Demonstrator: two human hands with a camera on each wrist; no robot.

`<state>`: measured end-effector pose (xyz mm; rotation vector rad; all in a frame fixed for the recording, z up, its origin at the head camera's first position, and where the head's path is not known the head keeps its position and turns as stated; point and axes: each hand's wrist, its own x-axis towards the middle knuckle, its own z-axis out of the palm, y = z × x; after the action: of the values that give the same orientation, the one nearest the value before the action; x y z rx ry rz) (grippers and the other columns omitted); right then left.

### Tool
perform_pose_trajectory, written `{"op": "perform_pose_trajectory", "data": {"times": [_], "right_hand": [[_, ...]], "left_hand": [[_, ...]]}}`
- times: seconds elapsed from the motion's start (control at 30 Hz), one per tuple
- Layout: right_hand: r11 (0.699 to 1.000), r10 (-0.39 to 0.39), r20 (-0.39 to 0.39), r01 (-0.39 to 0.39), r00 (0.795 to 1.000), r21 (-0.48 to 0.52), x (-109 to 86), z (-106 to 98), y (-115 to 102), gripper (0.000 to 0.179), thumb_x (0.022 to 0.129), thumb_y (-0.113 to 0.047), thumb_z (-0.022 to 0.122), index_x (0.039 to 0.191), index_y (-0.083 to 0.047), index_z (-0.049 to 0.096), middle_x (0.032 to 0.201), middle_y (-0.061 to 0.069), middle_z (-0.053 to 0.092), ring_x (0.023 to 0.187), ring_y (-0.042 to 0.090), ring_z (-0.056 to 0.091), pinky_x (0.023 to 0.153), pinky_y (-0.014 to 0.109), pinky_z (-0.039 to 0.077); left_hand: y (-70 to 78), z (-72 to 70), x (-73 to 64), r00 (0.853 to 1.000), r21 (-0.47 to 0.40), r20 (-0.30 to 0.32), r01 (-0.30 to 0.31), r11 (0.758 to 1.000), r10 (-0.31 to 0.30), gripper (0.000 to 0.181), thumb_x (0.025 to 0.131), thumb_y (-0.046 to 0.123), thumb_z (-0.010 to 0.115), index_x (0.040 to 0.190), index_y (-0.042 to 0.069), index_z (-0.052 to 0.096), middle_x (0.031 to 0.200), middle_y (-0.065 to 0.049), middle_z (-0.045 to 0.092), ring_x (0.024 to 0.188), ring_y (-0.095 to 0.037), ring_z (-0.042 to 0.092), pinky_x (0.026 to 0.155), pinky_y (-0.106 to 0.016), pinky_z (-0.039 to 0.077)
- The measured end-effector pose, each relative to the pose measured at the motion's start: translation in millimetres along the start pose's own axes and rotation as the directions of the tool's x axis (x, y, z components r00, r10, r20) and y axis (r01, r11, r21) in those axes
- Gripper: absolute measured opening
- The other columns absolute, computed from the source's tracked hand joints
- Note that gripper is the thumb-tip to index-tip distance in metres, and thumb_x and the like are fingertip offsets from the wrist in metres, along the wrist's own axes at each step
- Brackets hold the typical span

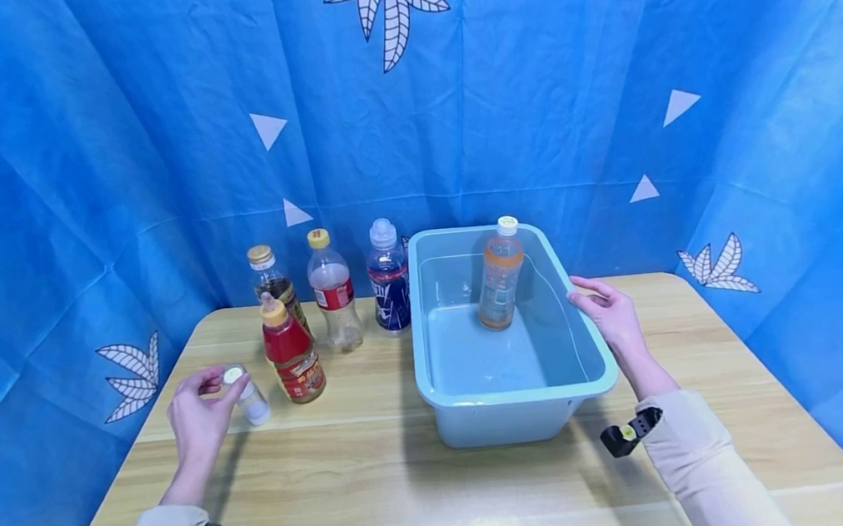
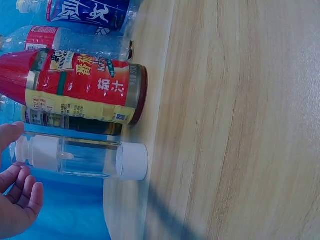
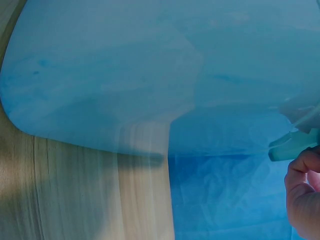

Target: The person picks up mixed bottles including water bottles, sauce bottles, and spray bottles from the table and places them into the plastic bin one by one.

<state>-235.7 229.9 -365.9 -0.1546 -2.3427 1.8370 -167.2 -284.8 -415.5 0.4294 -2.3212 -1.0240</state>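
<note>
My left hand (image 1: 205, 411) pinches the top of a small clear bottle (image 1: 253, 403) with a white base. In the left wrist view this bottle (image 2: 90, 156) is see-through, with a white inner part near its top; whether its base touches the table I cannot tell. Right beside it stands a red ketchup bottle (image 1: 294, 358) with a yellow cap. My right hand (image 1: 613, 321) grips the right rim of a light blue plastic basin (image 1: 444, 399), thumb and fingers at the edge. Inside the basin an orange-tinted drink bottle (image 1: 500, 277) with a white cap stands upright.
Behind the ketchup stand a gold-capped bottle of dark liquid (image 1: 264, 268), a yellow-capped, red-labelled bottle (image 1: 334, 296) and a dark blue drink bottle (image 1: 390, 287), close to the basin's left side. A blue patterned curtain (image 1: 529, 120) hangs around the wooden table (image 1: 336, 488).
</note>
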Motion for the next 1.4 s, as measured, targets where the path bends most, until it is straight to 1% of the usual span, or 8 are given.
{"op": "perform_pose_trajectory", "data": {"times": [0.17,0.27,0.4,0.77,0.97,1.17,1.33,1.4], "right_hand": [[1.0,0.003,0.0,-0.003,1.0,0.001,0.9,0,-2,0.047,0.084,-0.026,0.062,0.122,-0.002,0.051,0.07,-0.013,0.061,0.066,0.004,0.059,0.059,0.02,0.049],[1.0,0.007,0.002,-0.007,1.0,0.01,2.0,0,-3,0.047,0.083,-0.027,0.062,0.122,-0.003,0.052,0.07,-0.013,0.061,0.065,0.005,0.059,0.059,0.02,0.05],[0.999,0.015,0.003,-0.015,1.0,0.028,3.1,1,-3,0.046,0.083,-0.025,0.062,0.122,-0.002,0.051,0.069,-0.012,0.061,0.064,0.005,0.059,0.058,0.02,0.05],[1.0,0.019,0.011,-0.019,1.0,0.023,3.8,1,-3,0.048,0.083,-0.027,0.063,0.122,-0.003,0.051,0.071,-0.013,0.061,0.066,0.004,0.059,0.059,0.02,0.05],[0.999,0.02,0.004,-0.02,1.0,0.035,5.2,0,-2,0.047,0.083,-0.025,0.063,0.122,-0.002,0.051,0.069,-0.013,0.061,0.064,0.003,0.059,0.058,0.019,0.049],[0.998,0.04,0.01,-0.04,0.999,0.053,3.2,0,-6,0.047,0.084,-0.021,0.062,0.122,0.002,0.049,0.07,-0.013,0.061,0.064,0.003,0.059,0.057,0.019,0.05],[0.996,0.057,0.012,-0.057,0.998,0.062,-0.1,1,-10,0.046,0.084,-0.017,0.061,0.122,0.006,0.047,0.069,-0.012,0.061,0.063,0.003,0.059,0.056,0.019,0.049],[0.996,0.055,0.014,-0.056,0.998,0.07,-0.6,1,-11,0.046,0.084,-0.015,0.06,0.122,0.007,0.047,0.068,-0.012,0.061,0.063,0.003,0.06,0.056,0.019,0.05]], "left_hand": [[-21.6,6.2,8.5,1.0,-0.022,-0.003,-0.003,1.0,0.003,0.047,0.072,0.035,0.072,0.1,-0.002,0.063,0.093,-0.016,0.059,0.077,-0.018,0.053,0.058,-0.025,0.045],[-22.0,5.5,9.0,1.0,-0.016,-0.009,-0.001,1.0,0.001,0.046,0.072,0.035,0.072,0.098,-0.002,0.064,0.091,-0.014,0.059,0.075,-0.016,0.053,0.052,-0.016,0.043],[0.4,-4.2,1.3,1.0,0.0,-0.005,0.006,1.0,-0.006,0.043,0.074,0.03,0.072,0.098,-0.004,0.064,0.093,-0.018,0.06,0.076,-0.022,0.053,0.056,-0.005,0.037],[0.6,-5.4,-2.2,0.998,-0.101,-0.044,-0.055,0.993,0.051,0.039,0.067,0.028,0.078,0.09,0.0,0.067,0.081,-0.01,0.061,0.07,-0.014,0.053,0.058,-0.012,0.041],[30.4,-14.7,-11.4,0.997,0.001,-0.015,-0.072,0.997,0.072,0.04,0.07,0.027,0.076,0.093,-0.003,0.066,0.086,-0.016,0.062,0.072,-0.02,0.054,0.059,-0.006,0.037],[47.1,-18.7,-17.8,0.994,-0.017,-0.017,-0.108,0.994,0.108,0.037,0.067,0.022,0.078,0.091,-0.003,0.067,0.087,-0.016,0.063,0.066,-0.004,0.051,0.059,-0.007,0.037],[55.6,-20.6,-23.3,0.99,-0.052,-0.004,-0.139,0.989,0.139,0.038,0.066,0.024,0.079,0.09,-0.003,0.067,0.086,-0.015,0.063,0.069,-0.015,0.055,0.06,-0.01,0.039],[46.5,-15.9,-21.2,0.986,-0.101,-0.012,-0.167,0.981,0.167,0.037,0.065,0.025,0.08,0.089,-0.001,0.068,0.084,-0.013,0.063,0.069,-0.018,0.055,0.059,-0.011,0.039]]}}
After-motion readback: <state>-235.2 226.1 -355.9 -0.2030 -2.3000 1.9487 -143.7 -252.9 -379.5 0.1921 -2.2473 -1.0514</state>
